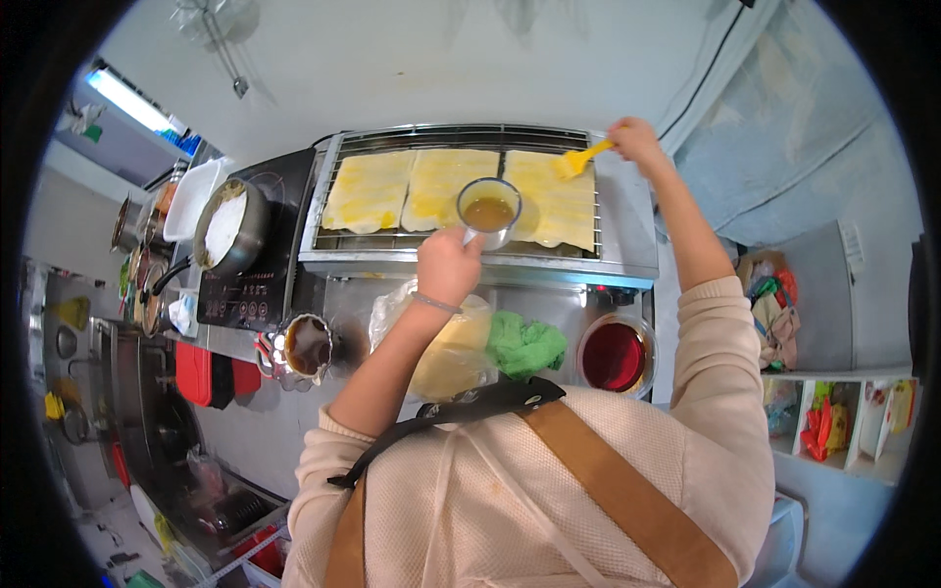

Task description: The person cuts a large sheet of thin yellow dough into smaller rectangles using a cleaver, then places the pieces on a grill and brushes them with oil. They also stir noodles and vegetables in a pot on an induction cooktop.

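My left hand (447, 266) grips the handle of a white mug with a dark rim (489, 213), which holds a brownish-yellow liquid. The mug hangs over the front of a wire-rack grill (470, 253). Three flat, pale sheets lie side by side on the rack: a left sheet (367, 189), a middle sheet (445, 176) and a right sheet (551, 209). Yellow streaks mark their tops. In my right hand (635, 141) is a yellow basting brush (581, 158), its bristles on the upper right part of the right sheet.
Left of the grill, a pan with white contents (228, 224) stands on a black induction cooktop (239, 294). In front are a glass jug of dark liquid (309, 345), a plastic bag (456, 353), a green cloth (526, 344) and a tub with red contents (614, 356).
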{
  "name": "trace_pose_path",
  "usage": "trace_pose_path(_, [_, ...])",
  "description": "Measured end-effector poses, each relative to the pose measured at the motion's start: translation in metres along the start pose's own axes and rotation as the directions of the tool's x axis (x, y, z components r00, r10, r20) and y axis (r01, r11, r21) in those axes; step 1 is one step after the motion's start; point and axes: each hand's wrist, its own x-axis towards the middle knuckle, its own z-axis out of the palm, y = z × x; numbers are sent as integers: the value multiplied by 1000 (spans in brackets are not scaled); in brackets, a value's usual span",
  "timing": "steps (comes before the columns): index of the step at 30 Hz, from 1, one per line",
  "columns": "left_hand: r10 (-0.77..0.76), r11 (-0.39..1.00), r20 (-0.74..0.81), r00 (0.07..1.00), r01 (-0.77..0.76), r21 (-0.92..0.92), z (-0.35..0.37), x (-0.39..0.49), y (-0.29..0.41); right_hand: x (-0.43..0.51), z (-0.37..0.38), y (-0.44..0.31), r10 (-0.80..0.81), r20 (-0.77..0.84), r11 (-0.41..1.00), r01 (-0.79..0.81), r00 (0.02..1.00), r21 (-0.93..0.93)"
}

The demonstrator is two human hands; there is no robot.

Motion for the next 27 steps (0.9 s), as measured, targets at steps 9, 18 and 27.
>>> trace_pose_path(9, [-35, 999, 4, 999, 35, -17, 1, 0, 2, 6, -15, -15, -95, -193, 992, 109, 977, 65])
trace_pose_path(18, [-109, 994, -54, 993, 107, -38, -31, -15, -9, 0, 125, -78, -208, 172, 952, 159, 963, 264])
trace_pose_path(27, [-246, 968, -66, 967, 248, 24, -53, -32, -33, 28, 171, -94, -330, -10, 941, 329, 944, -79])
